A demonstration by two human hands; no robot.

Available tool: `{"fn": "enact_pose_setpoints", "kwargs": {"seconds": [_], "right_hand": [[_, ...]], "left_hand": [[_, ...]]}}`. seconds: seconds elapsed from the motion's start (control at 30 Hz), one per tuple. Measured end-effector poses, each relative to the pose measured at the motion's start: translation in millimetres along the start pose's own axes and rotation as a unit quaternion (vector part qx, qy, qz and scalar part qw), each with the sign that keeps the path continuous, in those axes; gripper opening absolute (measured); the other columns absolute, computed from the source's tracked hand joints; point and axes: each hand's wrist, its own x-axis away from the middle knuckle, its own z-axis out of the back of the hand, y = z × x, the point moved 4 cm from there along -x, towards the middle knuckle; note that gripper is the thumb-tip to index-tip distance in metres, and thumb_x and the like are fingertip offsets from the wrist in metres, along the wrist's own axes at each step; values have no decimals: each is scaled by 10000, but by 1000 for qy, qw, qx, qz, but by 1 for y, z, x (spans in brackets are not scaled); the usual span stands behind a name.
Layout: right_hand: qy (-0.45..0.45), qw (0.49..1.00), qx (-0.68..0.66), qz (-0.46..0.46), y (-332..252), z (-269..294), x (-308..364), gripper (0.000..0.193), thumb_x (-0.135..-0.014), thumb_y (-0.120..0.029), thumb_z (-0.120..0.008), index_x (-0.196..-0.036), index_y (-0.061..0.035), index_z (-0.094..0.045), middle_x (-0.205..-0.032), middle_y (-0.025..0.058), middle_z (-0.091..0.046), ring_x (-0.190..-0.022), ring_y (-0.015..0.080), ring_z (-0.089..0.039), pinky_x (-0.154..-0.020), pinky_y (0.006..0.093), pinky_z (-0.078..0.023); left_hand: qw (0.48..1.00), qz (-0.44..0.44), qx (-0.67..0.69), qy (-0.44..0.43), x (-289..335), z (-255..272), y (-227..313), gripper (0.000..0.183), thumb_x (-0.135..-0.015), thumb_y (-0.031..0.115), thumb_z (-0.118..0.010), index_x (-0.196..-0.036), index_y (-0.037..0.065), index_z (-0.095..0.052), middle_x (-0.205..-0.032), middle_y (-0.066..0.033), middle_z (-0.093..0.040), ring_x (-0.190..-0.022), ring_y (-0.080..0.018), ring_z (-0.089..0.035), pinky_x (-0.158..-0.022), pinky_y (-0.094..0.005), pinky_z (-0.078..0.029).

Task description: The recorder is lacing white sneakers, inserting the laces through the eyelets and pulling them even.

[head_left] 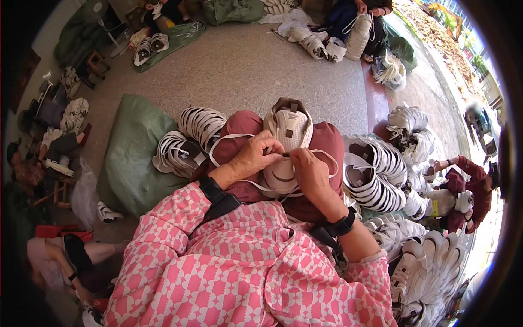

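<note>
A beige and white sneaker [292,122] rests between my knees, its heel end away from me and its toe toward my body. Over its lacing area, my left hand [255,155] is closed in a pinch, fingertips on a white shoelace [223,139] that loops out to the left. My right hand [311,171] pinches close beside it, with another stretch of lace curving out on the right. A small dark bit shows between the two sets of fingertips, too small to make out. My hands hide most of the eyelets.
Stacked striped sneakers [202,122] stand by my left knee, next to a green sack [139,158]. More piles of sneakers [381,174] lie along my right. Other people sit working around the speckled floor [234,71], at the far side, left and right.
</note>
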Motion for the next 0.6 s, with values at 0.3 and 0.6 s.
{"fn": "enact_pose_setpoints", "kwargs": {"seconds": [0.3, 0.6], "right_hand": [[-16, 999, 12, -40, 15, 44, 3, 116, -851, -152, -584, -955, -102, -595, -861, 127, -676, -764, 350, -653, -644, 444, -508], [61, 976, 127, -165, 103, 95, 48, 217, -772, -136, -620, -972, -53, -622, -929, 127, -696, -812, 294, -680, -675, 403, -506]], "left_hand": [[989, 20, -12, 143, 31, 66, 6, 89, -797, 35, -722, -857, 28, -656, -1097, -76, -504, -922, -162, -562, -769, -267, -479], [731, 182, 319, 575, 194, 263, -116, 581, -943, 244, -626, -1411, 38, -351, -1412, -113, -465, -1153, -242, -568, -878, -392, -514]]}}
